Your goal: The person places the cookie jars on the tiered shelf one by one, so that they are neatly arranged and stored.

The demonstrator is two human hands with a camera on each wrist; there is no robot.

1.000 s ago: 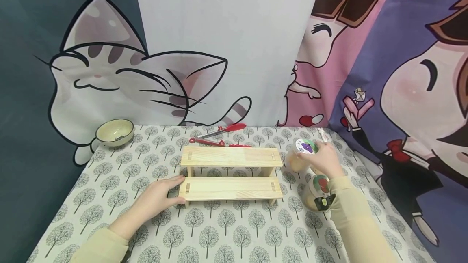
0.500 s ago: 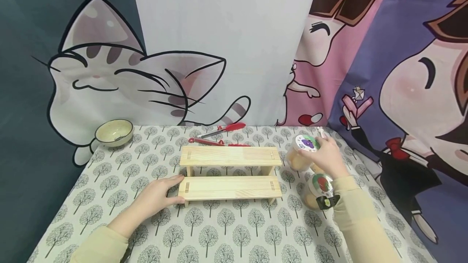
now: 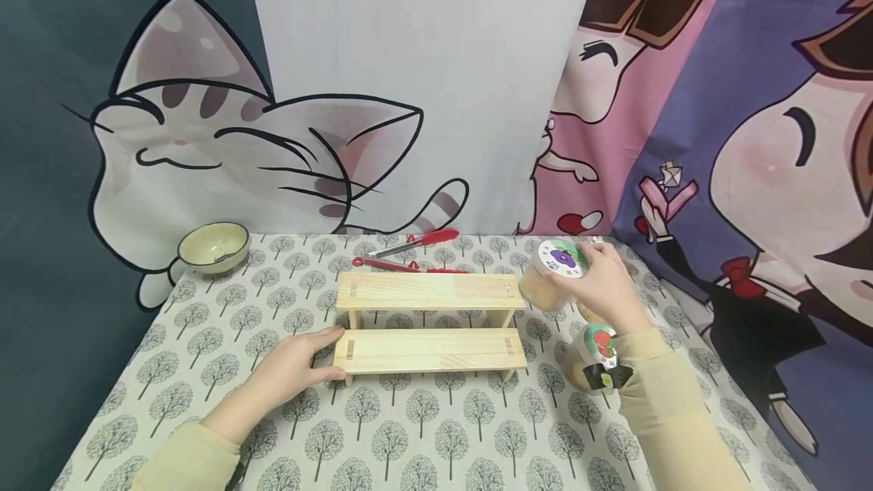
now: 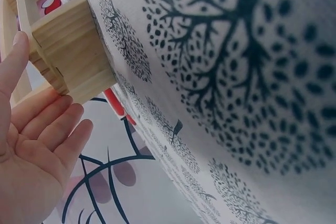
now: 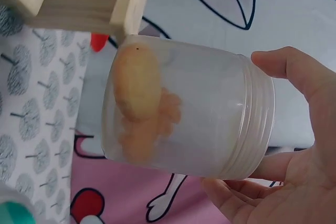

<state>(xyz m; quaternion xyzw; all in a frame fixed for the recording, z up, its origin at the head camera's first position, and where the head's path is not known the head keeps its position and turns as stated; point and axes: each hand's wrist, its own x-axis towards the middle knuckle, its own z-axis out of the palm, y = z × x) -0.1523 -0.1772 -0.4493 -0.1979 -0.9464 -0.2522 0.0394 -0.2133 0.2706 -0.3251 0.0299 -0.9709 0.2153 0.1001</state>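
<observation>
My right hand (image 3: 607, 286) grips a clear plastic jar (image 3: 542, 288) near its white lid, which carries a purple picture. Inside the jar, the right wrist view shows a yellow-orange rounded piece (image 5: 137, 80). The jar hangs tilted beside the right end of a two-step wooden shelf (image 3: 430, 351); whether they touch I cannot tell. My left hand (image 3: 293, 366) holds the left end of the lower step between thumb and forefinger. In the left wrist view its other fingers (image 4: 73, 140) extend loosely past the wood.
A second jar (image 3: 600, 347) with a red-and-green lid stands below the right forearm. Another yellowish item (image 3: 588, 313) is mostly hidden by the right hand. Red-handled tongs (image 3: 416, 242) and another red tool (image 3: 385, 265) lie behind the shelf. A cream bowl (image 3: 214, 248) stands far left.
My right hand has lifted the purple-lidded jar and carried it left toward the shelf, tilting it. The left hand and the shelf have stayed put.
</observation>
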